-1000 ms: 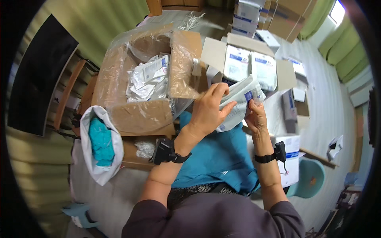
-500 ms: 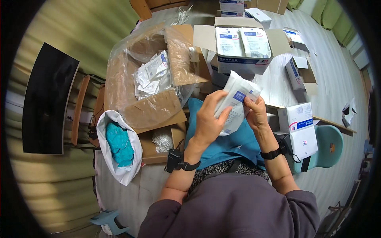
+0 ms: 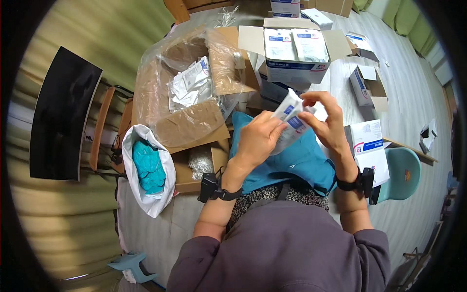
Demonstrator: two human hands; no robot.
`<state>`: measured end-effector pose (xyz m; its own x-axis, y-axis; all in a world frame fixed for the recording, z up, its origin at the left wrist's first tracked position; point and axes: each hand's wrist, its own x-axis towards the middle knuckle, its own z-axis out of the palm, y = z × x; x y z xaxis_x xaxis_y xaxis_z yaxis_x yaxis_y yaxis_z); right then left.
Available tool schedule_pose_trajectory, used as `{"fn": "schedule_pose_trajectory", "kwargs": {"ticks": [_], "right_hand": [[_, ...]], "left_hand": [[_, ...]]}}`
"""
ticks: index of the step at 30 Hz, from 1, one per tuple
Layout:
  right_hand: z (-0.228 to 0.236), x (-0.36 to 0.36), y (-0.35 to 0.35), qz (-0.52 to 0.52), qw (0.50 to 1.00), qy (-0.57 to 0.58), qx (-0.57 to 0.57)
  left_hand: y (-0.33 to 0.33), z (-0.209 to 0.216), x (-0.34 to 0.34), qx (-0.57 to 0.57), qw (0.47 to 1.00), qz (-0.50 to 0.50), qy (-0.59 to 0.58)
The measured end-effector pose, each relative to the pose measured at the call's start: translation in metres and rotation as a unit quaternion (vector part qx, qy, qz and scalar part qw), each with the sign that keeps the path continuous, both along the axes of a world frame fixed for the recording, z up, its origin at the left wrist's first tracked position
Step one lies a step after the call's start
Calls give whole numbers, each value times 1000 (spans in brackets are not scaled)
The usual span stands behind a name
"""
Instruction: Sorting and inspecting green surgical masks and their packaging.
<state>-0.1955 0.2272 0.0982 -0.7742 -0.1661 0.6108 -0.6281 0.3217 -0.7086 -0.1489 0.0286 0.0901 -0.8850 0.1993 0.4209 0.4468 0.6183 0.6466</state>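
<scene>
Above the blue cloth point(image 3: 282, 168) on my lap, I hold white packets point(image 3: 292, 124) with blue labels, tilted and close together; how many there are is unclear. My left hand point(image 3: 260, 134) is closed round their left side, thumb across the front. At the upper right edge, my right hand point(image 3: 328, 119) pinches with thumb and fingertips. Just beyond stands an open white-and-blue carton point(image 3: 296, 70) with similar packets point(image 3: 310, 45) upright in it. To the left, a large plastic-lined cardboard box point(image 3: 189, 124) holds a loose heap of white packets point(image 3: 190, 85).
A white bag point(image 3: 148, 207) with teal contents point(image 3: 147, 168) stands at left, near a curved black screen point(image 3: 63, 117). On my right, a white box point(image 3: 366, 136) rests by a teal stool point(image 3: 401, 175). Another open carton point(image 3: 367, 87) lies on the floor further off.
The packets have turned, so that two labelled edges now show. My right hand has shifted up and right to their top edge, its fingers more raised.
</scene>
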Motion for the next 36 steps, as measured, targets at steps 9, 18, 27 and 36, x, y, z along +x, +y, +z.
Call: {"fn": "schedule_pose_trajectory", "kwargs": {"ticks": [9,18,27,36], "right_hand": [[-16,16,-15,106,993,-58,-12],[-46,-8,-51,-36,967,-191,-164],[-88,-42,-5,-4,865,-309,-396],[-15,-13,-21,141,987,-72,-33]], "left_hand": [[6,0,10,2,998,-31,-60],[19,1,3,-138,975,72,160],[0,16,12,-50,980,73,180],[-13,-5,9,-77,991,-53,97]]}}
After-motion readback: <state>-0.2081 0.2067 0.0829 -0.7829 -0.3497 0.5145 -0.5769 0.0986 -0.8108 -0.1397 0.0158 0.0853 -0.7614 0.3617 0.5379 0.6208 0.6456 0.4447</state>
